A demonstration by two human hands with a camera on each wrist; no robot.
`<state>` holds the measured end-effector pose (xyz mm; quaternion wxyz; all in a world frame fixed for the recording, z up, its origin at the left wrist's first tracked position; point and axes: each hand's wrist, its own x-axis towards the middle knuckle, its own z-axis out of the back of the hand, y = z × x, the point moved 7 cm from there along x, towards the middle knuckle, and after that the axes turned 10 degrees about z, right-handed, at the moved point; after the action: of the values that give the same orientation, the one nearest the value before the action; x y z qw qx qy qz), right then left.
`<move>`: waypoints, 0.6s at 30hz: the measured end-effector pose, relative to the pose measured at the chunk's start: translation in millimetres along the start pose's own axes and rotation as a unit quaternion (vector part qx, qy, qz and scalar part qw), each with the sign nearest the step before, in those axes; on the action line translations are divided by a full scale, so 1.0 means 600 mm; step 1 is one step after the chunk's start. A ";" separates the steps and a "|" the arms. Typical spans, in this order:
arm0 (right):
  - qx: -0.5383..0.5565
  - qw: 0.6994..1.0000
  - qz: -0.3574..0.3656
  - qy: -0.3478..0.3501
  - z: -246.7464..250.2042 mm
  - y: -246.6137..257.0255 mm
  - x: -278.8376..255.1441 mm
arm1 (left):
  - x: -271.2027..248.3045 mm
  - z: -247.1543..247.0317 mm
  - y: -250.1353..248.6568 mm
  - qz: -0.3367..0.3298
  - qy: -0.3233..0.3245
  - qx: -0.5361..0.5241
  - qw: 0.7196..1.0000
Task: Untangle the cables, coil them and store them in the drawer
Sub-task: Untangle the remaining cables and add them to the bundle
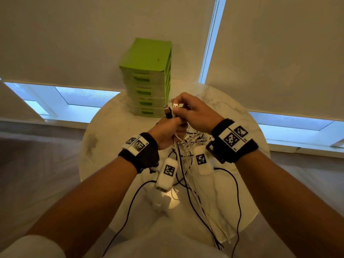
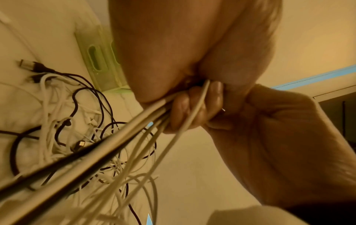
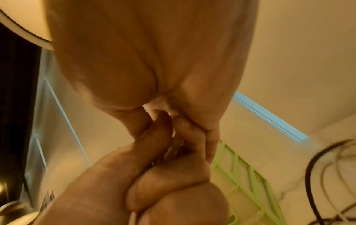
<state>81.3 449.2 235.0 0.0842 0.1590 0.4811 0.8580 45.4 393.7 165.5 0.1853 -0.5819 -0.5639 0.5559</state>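
My left hand [image 1: 168, 131] grips a bundle of white and black cables [image 1: 183, 164] above a round white table [image 1: 104, 131]. Their USB plug ends [image 1: 168, 110] stick up out of the fist. My right hand [image 1: 193, 112] pinches the white plug [image 1: 176, 106] at the top of the bundle, right above the left hand. In the left wrist view my left hand's fingers [image 2: 194, 109] curl round several strands, and a loose tangle of cables [image 2: 63, 115] lies on the table below. The green drawer unit [image 1: 149, 79] stands at the table's far edge, all drawers closed.
Cable ends trail off the table's near edge [image 1: 219, 237] toward my lap. Windows with lowered blinds [image 1: 279, 53] stand behind the table. In the right wrist view the drawer unit's side [image 3: 248, 176] sits close below my right hand [image 3: 154, 68].
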 end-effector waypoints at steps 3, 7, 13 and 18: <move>0.024 0.999 -0.003 0.043 -0.007 0.009 -0.002 | -0.005 -0.002 -0.005 0.004 0.001 0.003 1.000; -0.113 0.990 0.056 0.063 -0.009 0.043 0.010 | -0.011 -0.013 -0.023 -0.024 0.006 0.044 0.999; -0.180 0.979 0.087 0.050 -0.006 0.054 0.015 | -0.015 -0.021 -0.034 -0.009 0.009 0.060 0.998; -0.168 0.977 0.128 -0.023 0.015 0.080 0.030 | -0.006 -0.009 -0.071 -0.060 -0.026 0.005 0.998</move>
<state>67.8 436.4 283.9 0.0099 0.2225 0.3041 0.9262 31.9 405.6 204.6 0.2066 -0.5310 -0.5996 0.5620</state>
